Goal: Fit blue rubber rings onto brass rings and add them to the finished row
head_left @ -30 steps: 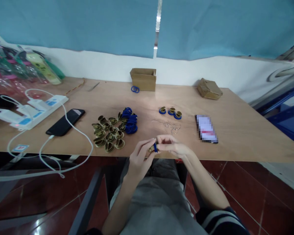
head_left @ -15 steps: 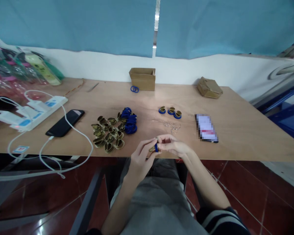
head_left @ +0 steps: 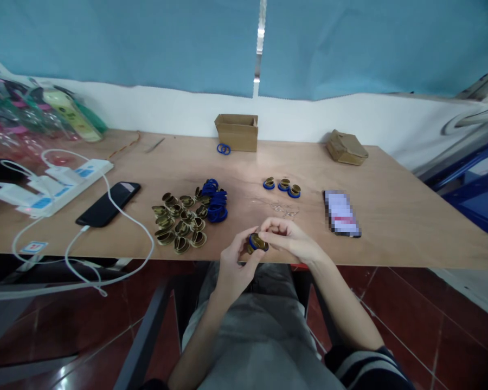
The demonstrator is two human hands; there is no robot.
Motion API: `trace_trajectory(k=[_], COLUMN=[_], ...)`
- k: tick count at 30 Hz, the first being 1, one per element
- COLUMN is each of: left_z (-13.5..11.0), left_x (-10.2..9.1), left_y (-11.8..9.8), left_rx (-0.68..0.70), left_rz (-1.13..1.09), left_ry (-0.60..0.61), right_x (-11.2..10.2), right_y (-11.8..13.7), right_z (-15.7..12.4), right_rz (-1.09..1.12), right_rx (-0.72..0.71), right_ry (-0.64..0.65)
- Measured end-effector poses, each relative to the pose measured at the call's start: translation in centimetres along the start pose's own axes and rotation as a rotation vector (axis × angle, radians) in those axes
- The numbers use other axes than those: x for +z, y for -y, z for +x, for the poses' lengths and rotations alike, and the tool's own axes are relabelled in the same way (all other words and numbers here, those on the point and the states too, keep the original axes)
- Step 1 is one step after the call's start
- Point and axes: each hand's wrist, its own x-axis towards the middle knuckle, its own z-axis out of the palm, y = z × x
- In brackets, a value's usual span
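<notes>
A brass-coloured round piece with a blue ring (head_left: 258, 242) is held at the table's front edge. Its ring shows along the left and lower side. My left hand (head_left: 235, 261) grips it between thumb and fingers. My right hand (head_left: 288, 241) is closed, its fingertips pressed to the top right of the same piece. Just beyond my hands lies a loose tangle of thin clear rings or thread (head_left: 283, 208). On the left is a pile of brass-coloured pieces (head_left: 181, 228) beside a heap of blue rings (head_left: 217, 206). Three pieces fitted with blue rings (head_left: 283, 185) stand further back.
An open cardboard box (head_left: 238, 135) stands at the back, two blue rings (head_left: 223, 149) before it. A closed carton (head_left: 347, 147) and a lit phone (head_left: 342, 214) are on the right. To the left lie a black phone (head_left: 109, 205), a power strip (head_left: 65, 188), white cables and bottles (head_left: 71, 114).
The piece in my hands has turned, so its brass face now points up instead of the ring being edge-on. My right hand's fingers have shifted to its top.
</notes>
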Motion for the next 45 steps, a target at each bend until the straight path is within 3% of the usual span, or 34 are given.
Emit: trace_trajectory(k=[6, 10, 16, 22, 25, 32, 35, 38, 42, 45], left_z=[-0.1, -0.1, -0.1, -0.1, -0.1, -0.1, 0.0, 0.1, 0.3, 0.4], left_x=[0.0, 0.3, 0.5, 0.0, 0.2, 1.3, 1.2, 0.8, 0.1, -0.2], left_y=[0.2, 0.3, 0.9, 0.9, 0.7, 0.6, 0.5, 0.5, 1.0, 1.5], left_rx=[-0.011, -0.048, -0.086, 0.028, 0.051, -0.014, -0.009, 0.002, 0.045, 0.105], left_rz=[-0.053, -0.084, -0.084, 0.112, 0.204, 0.161, 0.195, 0.308, 0.499, 0.621], left_ry=[-0.014, -0.025, -0.118, -0.191, -0.191, -0.183, -0.181, -0.195, -0.205, -0.190], right_x=[-0.1, 0.1, 2.3, 3.7, 2.8, -0.3, -0.8, -0.9, -0.6, 0.3], right_y=[-0.2, 0.4, 1.8, 1.4, 0.9, -0.2, -0.6, -1.3, -1.6, -1.2], right_z=[0.2, -0.2, -2.5, -3.1, -2.4, 0.0, 0.5, 0.8, 0.5, -0.1], right_rz=[-0.023, -0.141, -0.602, -0.956, -0.880, -0.216, -0.070, -0.200, -0.547, -0.723], right_rx=[0.006, -0.068, -0.176, -0.274, -0.202, -0.036, 0.085, 0.107, -0.088, -0.136], right_ry=[-0.028, -0.059, -0.165, -0.223, -0.186, 0.031, 0.097, 0.053, -0.212, -0.158])
